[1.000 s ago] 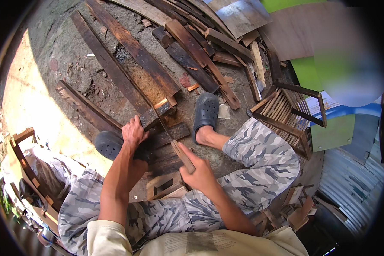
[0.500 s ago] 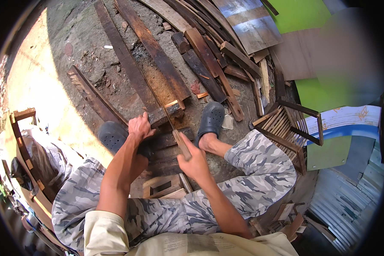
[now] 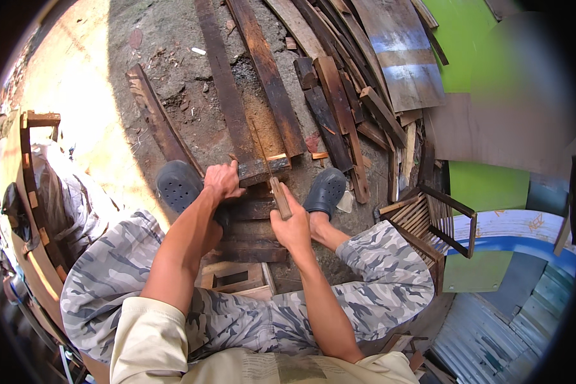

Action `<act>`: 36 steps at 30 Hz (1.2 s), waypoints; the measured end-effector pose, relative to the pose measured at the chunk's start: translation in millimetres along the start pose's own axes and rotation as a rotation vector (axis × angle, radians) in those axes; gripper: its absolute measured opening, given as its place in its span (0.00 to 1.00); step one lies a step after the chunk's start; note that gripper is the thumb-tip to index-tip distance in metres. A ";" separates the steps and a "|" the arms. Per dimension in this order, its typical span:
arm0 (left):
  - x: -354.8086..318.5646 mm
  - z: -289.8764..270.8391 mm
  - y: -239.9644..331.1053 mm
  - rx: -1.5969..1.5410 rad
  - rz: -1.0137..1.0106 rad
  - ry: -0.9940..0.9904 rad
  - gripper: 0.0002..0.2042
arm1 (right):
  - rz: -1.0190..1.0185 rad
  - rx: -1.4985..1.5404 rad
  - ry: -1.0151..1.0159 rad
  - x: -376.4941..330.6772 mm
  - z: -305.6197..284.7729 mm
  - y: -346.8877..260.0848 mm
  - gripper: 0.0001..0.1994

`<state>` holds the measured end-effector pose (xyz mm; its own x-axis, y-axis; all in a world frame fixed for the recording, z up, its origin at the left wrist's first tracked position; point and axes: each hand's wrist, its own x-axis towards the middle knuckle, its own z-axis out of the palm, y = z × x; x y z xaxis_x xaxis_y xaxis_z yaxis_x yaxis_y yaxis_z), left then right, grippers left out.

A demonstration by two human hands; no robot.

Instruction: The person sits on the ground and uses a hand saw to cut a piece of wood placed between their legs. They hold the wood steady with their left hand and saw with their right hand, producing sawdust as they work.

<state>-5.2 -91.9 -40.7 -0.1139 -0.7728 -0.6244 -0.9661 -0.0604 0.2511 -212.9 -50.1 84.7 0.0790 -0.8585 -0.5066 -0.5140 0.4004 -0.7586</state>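
My right hand (image 3: 291, 221) is wrapped round the wooden handle of a handsaw (image 3: 280, 198). Its thin blade crosses a short dark piece of wood (image 3: 253, 170) that lies crosswise in front of me. At the left end of that piece, my left hand (image 3: 222, 182) grips it, thumb toward me and fingers over the end. A pale, fresh wood surface (image 3: 277, 157) shows just beyond the blade. Under and nearer than the piece are dark wooden blocks (image 3: 249, 209). How deep the blade sits in the wood, I cannot tell.
Long dark planks (image 3: 221, 83) stretch away over the rough ground, with sawdust (image 3: 260, 121) between them. More scrap boards (image 3: 339, 102) are heaped at the right. A small slatted wooden frame (image 3: 422, 224) stands right of my clog (image 3: 324, 191). Wooden frames (image 3: 29, 153) stand at the left.
The handsaw's handle has moved forward, closer to the dark piece of wood, with my right hand on it. My left hand keeps its hold. The whole view has shifted a little.
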 end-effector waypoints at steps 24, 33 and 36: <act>-12.6 0.8 -14.2 -0.043 -0.037 0.023 0.33 | -0.163 -0.079 0.009 -83.4 -27.7 -15.9 0.32; -12.9 6.4 -18.6 -0.029 -0.008 0.013 0.35 | -0.011 -0.086 -0.056 -131.7 -60.2 -46.3 0.31; -15.5 1.2 -17.5 -0.039 -0.021 0.002 0.34 | -0.015 -0.087 -0.056 -127.1 -64.8 -51.3 0.30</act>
<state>13.2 -78.0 -36.3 -0.0934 -0.7724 -0.6282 -0.9583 -0.1013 0.2671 -252.0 17.8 214.6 0.1336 -0.8442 -0.5191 -0.5843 0.3560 -0.7293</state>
